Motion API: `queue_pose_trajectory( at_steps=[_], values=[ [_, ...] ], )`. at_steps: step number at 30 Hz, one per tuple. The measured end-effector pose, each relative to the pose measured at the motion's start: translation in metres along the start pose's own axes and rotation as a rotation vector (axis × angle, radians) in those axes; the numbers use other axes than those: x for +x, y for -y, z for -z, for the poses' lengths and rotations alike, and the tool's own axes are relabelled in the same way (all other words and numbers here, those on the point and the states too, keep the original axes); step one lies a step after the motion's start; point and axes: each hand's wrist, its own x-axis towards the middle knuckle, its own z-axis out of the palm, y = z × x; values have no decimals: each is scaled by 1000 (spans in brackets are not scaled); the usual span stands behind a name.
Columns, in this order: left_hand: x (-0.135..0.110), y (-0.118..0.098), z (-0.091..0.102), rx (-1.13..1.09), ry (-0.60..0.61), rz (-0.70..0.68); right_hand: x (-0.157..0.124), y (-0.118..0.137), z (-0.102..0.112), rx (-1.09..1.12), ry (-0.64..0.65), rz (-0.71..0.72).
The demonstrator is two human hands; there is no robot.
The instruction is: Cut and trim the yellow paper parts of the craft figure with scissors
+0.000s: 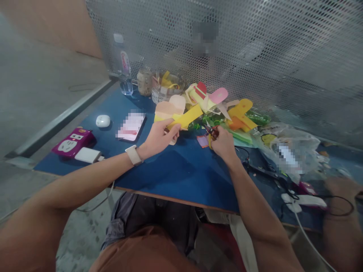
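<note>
Between the thumb and fingers of my left hand (163, 136) is a yellow paper strip (188, 117), tilted up to the right. My right hand (224, 142) is closed around a pair of scissors (210, 132), whose blades point up and left, apart from the strip. A small purple paper piece (202, 141) lies on the blue table (176, 173) beside the scissors. Behind my left hand are pale peach paper shapes (170, 107). Farther back are a pink paper piece (219, 94) and a yellow-orange paper cutout (242, 115), among green plastic bottles (259, 118).
At the left are a phone (132, 126), a white earbud case (103, 121), a purple power socket (75, 142) and a white charger (87, 155). A water bottle (124, 71) stands behind. Cables (263, 172) and a plastic bag (292, 143) lie right, near another person's arm (342, 211).
</note>
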Motion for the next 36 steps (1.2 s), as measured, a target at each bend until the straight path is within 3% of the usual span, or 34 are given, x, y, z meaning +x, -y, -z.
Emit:
queue_pose_trajectory(
  at_steps=[10, 16, 20, 29, 36],
  values=[
    [1, 0, 1, 45, -16, -25, -8, 5, -15, 311, 38, 127],
    [1, 2, 0, 32, -20, -34, -9, 15, -29, 36, -31, 157],
    [1, 3, 0, 30, -21, -35, -9, 24, -32, -77, 5, 175],
    [2, 6, -1, -6, -13, -11, -7, 15, -24, 42, 163, 276],
    [1, 3, 0, 24, -19, -11, -8, 15, -22, 116, 157, 249]
  ],
)
